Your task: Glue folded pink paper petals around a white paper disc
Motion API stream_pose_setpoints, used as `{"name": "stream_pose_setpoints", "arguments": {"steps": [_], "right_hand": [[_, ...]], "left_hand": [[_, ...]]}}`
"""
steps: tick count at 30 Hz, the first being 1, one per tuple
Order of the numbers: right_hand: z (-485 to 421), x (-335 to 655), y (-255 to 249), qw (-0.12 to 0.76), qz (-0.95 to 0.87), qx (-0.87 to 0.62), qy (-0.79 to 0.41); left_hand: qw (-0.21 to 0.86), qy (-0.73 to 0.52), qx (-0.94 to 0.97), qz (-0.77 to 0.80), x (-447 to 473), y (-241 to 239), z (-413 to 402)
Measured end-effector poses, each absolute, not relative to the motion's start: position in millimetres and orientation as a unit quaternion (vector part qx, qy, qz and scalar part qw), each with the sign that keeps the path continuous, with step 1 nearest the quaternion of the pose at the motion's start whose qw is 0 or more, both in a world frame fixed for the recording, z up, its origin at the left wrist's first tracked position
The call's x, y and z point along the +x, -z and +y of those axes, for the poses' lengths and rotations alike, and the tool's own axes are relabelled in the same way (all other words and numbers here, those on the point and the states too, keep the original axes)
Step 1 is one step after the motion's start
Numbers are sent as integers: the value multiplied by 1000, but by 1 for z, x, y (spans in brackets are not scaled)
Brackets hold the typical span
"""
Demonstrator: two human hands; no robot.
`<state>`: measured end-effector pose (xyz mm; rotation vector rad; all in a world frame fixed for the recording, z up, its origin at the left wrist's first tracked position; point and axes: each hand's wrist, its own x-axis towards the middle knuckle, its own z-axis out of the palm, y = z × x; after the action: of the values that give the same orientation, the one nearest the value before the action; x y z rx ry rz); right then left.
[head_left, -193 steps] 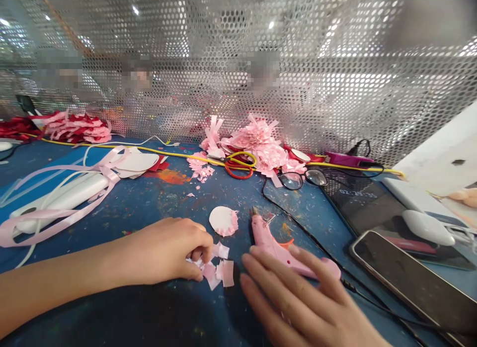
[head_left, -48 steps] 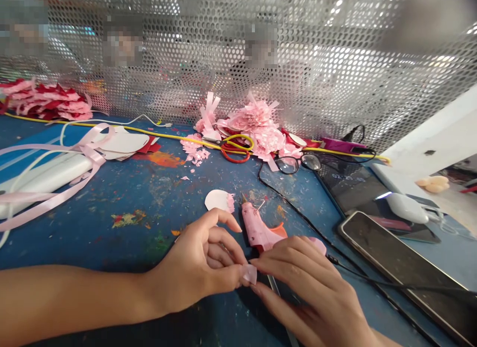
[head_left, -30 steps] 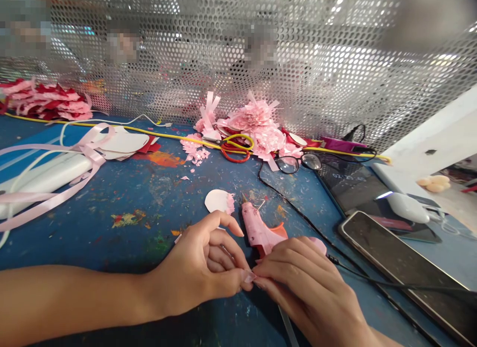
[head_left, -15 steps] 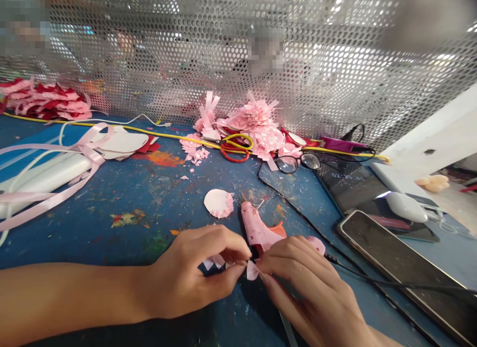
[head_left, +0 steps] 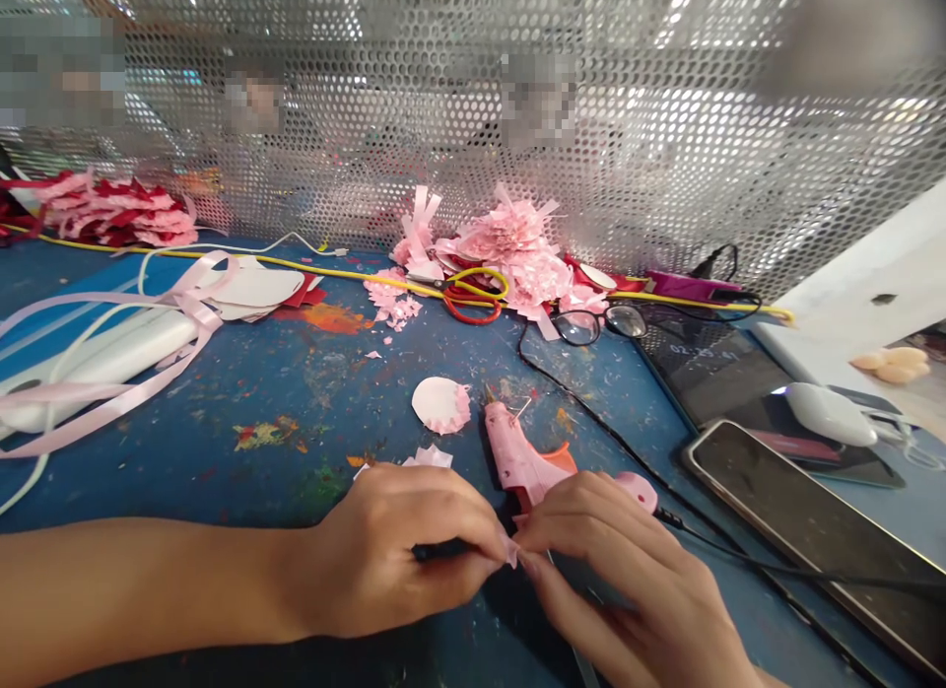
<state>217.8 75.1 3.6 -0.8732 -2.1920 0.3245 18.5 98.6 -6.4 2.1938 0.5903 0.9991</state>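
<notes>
A small piece of pink ribbon (head_left: 511,550) is pinched between the fingertips of my left hand (head_left: 421,545) and my right hand (head_left: 621,560), which nearly meet above the table. Most of the piece is hidden by the fingers. Just beyond my right hand lies a pink glue gun (head_left: 517,451) with an orange trigger, its nozzle pointing away. A round white disc (head_left: 436,404) with pink ruffled trim on its right edge lies to the left of the nozzle. Behind my left hand, pale pink pointed pieces (head_left: 430,457) show partly.
Pink ruffled pieces (head_left: 517,244), scissors (head_left: 473,294) and eyeglasses (head_left: 580,326) lie along the perforated metal screen (head_left: 355,156). Ribbon (head_left: 140,397) loops over a white device at left. A phone (head_left: 798,540) and black cable (head_left: 591,422) lie at right. People are beyond the screen.
My fingertips have drawn closer together, so less of the ribbon piece shows. The pale pointed pieces now appear above my left hand. The whole view has shifted slightly.
</notes>
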Motion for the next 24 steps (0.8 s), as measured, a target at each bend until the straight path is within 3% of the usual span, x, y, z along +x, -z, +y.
{"name": "stream_pose_setpoints", "arguments": {"steps": [14, 24], "right_hand": [[73, 212, -5, 382, -861, -322, -90], [65, 210, 3, 323, -889, -323, -17]], "left_hand": [[402, -415, 767, 279, 22, 18, 87], [194, -380, 864, 268, 22, 24, 79]]}}
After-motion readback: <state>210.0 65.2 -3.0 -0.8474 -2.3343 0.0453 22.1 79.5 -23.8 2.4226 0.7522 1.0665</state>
